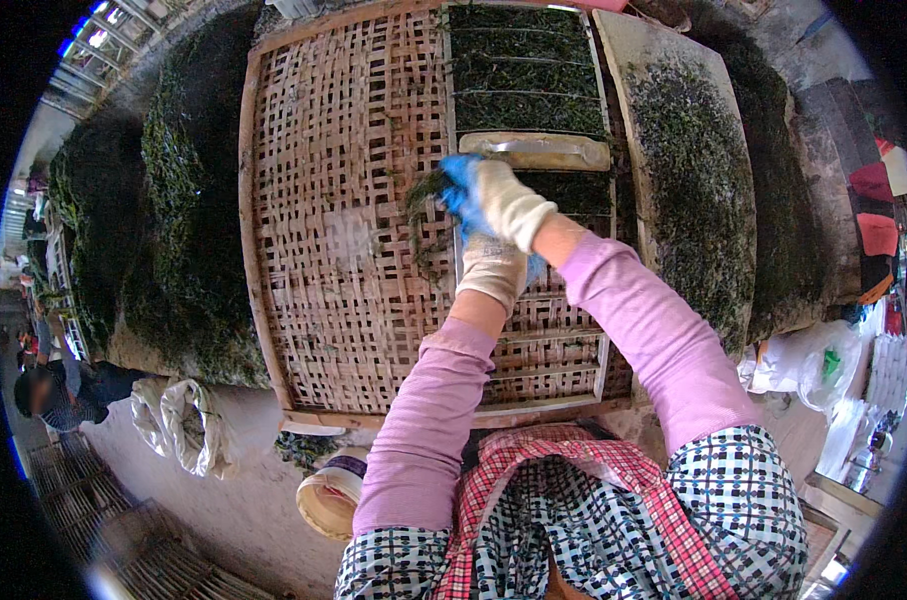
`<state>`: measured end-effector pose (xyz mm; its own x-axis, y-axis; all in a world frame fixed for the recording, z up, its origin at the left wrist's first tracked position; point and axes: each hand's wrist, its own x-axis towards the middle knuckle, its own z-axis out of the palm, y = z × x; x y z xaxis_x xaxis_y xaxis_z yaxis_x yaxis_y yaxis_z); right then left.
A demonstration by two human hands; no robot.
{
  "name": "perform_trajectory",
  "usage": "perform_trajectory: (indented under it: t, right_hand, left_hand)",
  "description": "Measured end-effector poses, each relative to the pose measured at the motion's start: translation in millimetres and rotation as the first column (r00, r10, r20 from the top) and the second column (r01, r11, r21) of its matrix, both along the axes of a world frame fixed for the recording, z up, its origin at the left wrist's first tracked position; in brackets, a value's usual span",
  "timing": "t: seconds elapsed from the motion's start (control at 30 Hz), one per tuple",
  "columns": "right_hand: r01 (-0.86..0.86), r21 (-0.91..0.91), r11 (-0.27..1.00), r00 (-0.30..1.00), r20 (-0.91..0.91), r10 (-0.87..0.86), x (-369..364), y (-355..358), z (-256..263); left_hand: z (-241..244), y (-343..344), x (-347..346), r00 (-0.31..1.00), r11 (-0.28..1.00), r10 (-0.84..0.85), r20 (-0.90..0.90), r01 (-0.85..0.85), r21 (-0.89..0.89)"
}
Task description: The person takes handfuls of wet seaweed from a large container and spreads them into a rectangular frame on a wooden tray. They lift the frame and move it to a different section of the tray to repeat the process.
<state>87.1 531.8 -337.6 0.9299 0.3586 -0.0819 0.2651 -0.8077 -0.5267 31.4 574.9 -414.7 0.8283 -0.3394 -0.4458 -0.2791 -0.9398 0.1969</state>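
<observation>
My left hand, in a blue-and-white work glove, is over the near part of a slatted frame on a woven bamboo tray. My right hand, gloved alike, lies just above it, crossing over its fingers. Strands of dark green seaweed-like material hang at the blue fingertips; which hand holds them I cannot tell. The same material fills the frame's far compartments. Across the frame, just beyond my hands, lies a wooden block with a metal handle. The fingers are blurred and partly hidden.
A board strewn with dark green bits leans at the right. Large dark green heaps stand at the left and another at the far right. White sacks and a round tub sit low left. Another person is at the far left.
</observation>
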Motion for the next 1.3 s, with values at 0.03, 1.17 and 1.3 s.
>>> perform_trajectory:
  t: [0.03, 1.17, 1.3]
  right_hand:
    - [0.039, 0.139, 0.989, 0.998, 0.046, -0.045, 0, -15, 1]
    - [0.078, 0.115, 0.990, 0.911, 0.396, -0.117, -59, -134, 2]
    - [0.080, 0.096, 0.992, 0.899, 0.423, -0.113, -59, -123, 6]
  left_hand:
    - [27, 6, 0, 1.000, 1.000, -0.015, 0.004, 0.015, -0.020]
    - [18, 91, -20, 0.614, 0.942, 0.334, 0.715, -0.194, -0.274]
    - [17, 91, -13, 0.692, 0.886, 0.416, 0.590, -0.161, -0.435]
